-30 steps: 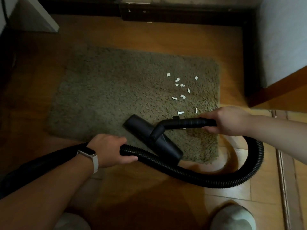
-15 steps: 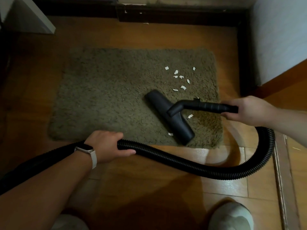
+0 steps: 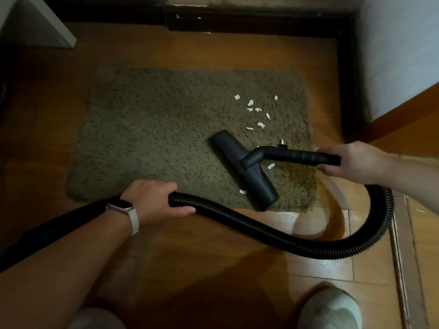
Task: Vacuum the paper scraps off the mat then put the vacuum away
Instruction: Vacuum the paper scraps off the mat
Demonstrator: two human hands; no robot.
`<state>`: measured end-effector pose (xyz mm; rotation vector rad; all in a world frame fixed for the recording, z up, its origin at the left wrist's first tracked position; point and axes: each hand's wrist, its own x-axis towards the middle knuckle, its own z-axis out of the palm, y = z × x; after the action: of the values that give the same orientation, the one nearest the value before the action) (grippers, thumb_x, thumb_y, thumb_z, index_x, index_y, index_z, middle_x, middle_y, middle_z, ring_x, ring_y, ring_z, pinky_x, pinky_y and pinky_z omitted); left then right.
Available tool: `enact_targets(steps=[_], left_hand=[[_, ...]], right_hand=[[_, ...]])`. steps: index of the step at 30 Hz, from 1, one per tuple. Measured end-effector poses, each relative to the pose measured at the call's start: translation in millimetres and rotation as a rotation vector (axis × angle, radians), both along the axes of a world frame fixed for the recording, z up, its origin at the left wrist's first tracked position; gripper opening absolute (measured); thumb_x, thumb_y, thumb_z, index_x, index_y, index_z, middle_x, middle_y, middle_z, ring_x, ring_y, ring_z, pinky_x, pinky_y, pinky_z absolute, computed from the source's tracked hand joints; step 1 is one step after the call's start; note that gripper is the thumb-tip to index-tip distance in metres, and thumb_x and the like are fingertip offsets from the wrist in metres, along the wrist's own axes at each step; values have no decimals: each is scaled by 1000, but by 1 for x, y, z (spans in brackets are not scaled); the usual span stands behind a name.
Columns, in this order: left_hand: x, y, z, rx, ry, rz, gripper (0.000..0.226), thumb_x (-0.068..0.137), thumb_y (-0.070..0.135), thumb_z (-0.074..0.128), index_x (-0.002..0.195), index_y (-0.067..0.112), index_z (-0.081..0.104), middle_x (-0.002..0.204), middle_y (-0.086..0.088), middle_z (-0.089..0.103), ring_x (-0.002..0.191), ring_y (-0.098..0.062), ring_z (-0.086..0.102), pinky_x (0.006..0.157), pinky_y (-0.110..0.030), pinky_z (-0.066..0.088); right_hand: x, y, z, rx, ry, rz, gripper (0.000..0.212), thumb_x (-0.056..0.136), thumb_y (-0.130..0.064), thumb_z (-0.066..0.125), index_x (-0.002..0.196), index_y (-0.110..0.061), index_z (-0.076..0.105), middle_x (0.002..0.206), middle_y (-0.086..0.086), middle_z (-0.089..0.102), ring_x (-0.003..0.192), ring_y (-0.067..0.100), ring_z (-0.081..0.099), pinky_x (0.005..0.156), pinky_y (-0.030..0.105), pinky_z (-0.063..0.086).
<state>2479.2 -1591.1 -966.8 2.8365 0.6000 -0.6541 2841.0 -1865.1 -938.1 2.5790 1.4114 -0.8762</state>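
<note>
A shaggy olive mat (image 3: pixel 154 129) lies on the wooden floor. Several white paper scraps (image 3: pixel 255 110) are scattered over its right part, one (image 3: pixel 242 192) near the front edge. The black vacuum nozzle (image 3: pixel 242 169) rests diagonally on the mat's right front area. My right hand (image 3: pixel 349 162) grips the black wand handle (image 3: pixel 299 156) joined to the nozzle. My left hand (image 3: pixel 154 200) grips the ribbed black hose (image 3: pixel 285 236), which loops over the floor to the right and up to the handle.
A dark baseboard (image 3: pixel 249 20) runs along the back. A white wall (image 3: pixel 399 51) stands at the right and a white furniture panel (image 3: pixel 38 24) at the back left. My light shoes (image 3: pixel 330 309) are at the bottom edge. A floor threshold strip (image 3: pixel 403 257) runs along the right.
The nozzle has moved from the mat's front middle to the right part, among the scraps. My right hand shifted right with the handle. In the last half second little moved.
</note>
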Motion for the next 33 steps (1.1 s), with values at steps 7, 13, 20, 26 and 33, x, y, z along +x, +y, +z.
enact_targets(steps=[7,13,20,26,33], left_hand=[[2,-3,-3,-12,57,-20,75,62,95,23,90,33,54,78,14,57,71,-4,55,69,-28,48],[3,-2,-5,-4,56,-10,73,64,95,24,90,33,53,78,14,58,71,-5,55,69,-29,49],[6,1,-2,-5,32,14,69,65,93,24,84,32,53,73,14,56,67,-4,53,61,-26,43],[12,1,-1,14,9,10,64,69,90,31,81,31,51,72,14,55,68,-6,54,61,-27,41],[11,-2,0,-12,33,-22,80,58,97,18,89,33,54,77,14,57,71,-5,54,69,-28,47]], right_hand=[[-23,19,-17,29,-57,166,58,77,-67,43,129,-43,54,80,-9,67,70,15,64,63,37,57],[-19,19,-16,61,-25,154,63,77,-68,45,134,-43,53,77,-8,69,65,11,64,60,36,56],[25,-7,4,159,-23,-143,43,86,-45,67,127,-32,63,84,-4,70,70,12,64,66,31,54],[23,-17,1,122,-40,-118,39,86,-41,69,123,-30,65,74,-8,68,63,4,62,55,26,51],[-13,9,-17,51,-50,130,51,85,-55,60,133,-37,56,77,-11,65,64,10,62,61,35,57]])
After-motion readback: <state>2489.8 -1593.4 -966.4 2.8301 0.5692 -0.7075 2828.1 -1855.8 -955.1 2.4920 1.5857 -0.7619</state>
